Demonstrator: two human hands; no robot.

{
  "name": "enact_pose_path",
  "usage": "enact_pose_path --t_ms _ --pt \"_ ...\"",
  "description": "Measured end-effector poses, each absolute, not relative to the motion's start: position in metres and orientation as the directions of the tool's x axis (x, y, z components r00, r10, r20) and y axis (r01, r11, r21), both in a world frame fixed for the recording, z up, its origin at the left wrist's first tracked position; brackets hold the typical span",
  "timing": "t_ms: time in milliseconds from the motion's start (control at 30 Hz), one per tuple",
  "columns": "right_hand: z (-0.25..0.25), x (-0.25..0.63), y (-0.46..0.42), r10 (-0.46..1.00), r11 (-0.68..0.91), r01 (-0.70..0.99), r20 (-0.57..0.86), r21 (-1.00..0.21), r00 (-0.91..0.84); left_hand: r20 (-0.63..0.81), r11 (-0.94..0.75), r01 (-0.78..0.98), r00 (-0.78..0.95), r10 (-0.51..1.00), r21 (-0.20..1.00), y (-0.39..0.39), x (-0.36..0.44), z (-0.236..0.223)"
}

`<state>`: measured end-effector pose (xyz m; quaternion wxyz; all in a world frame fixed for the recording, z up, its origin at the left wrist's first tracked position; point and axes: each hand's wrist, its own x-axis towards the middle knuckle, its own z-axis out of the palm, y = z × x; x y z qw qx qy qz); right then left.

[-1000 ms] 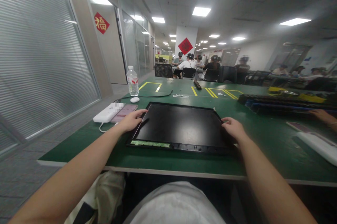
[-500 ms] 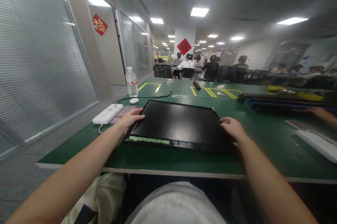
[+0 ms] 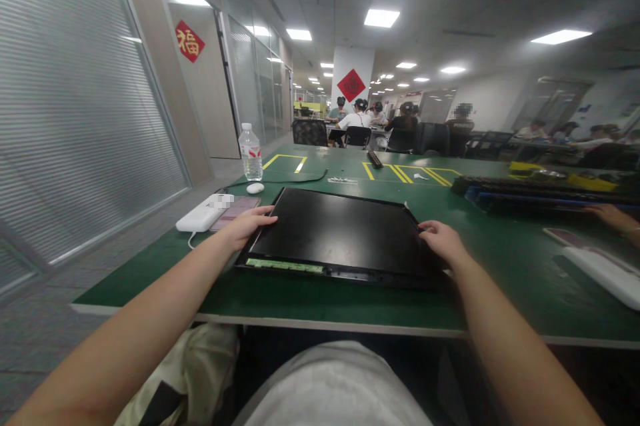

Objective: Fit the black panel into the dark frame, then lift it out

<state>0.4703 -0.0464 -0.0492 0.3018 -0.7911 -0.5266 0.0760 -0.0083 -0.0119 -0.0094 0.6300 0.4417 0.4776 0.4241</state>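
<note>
A large black flat panel [image 3: 340, 233] lies on the green table [image 3: 500, 279] in front of me, with a green circuit strip along its near edge. My left hand [image 3: 245, 225] rests on the panel's left edge, fingers stretched flat over the rim. My right hand [image 3: 443, 243] grips the panel's right edge, fingers curled onto it. Both forearms reach in from the bottom of the view.
A white power bank [image 3: 203, 214] and a phone [image 3: 235, 211] lie left of the panel, with a mouse [image 3: 255, 188] and water bottle [image 3: 250, 153] behind. Dark trays [image 3: 540, 196] sit at right, another person's hand [image 3: 607, 214] beside them. Several people sit at far tables.
The panel and both hands have stayed nearly in place; the panel's far edge shifted slightly and my view tilted a little.
</note>
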Motion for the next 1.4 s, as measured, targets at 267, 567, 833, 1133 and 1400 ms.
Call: enact_pose_path --t_ms 267,567,833,1133,1400 --pt "-0.05 0.474 -0.043 0.877 -0.269 0.764 0.18 -0.586 0.446 -0.136 0.156 -0.111 0.17 0.976 0.981 -0.018 -0.005 -0.007" --pt "-0.051 0.475 -0.043 0.878 -0.26 0.763 0.185 -0.592 0.442 -0.143 0.163 -0.077 0.212 0.967 0.984 -0.026 -0.002 0.0" --pt "-0.047 0.472 -0.045 0.886 -0.282 0.757 0.143 -0.589 0.441 -0.101 0.119 -0.067 0.225 0.969 0.991 -0.028 0.0 0.001" --pt "-0.045 0.472 -0.044 0.877 -0.299 0.724 0.12 -0.621 0.465 0.058 -0.027 -0.109 0.292 0.955 0.994 -0.032 0.001 0.004" --pt "-0.054 0.481 -0.039 0.835 -0.251 0.547 0.107 -0.799 0.54 0.182 -0.105 -0.223 0.355 0.917 0.969 -0.034 0.004 0.002"
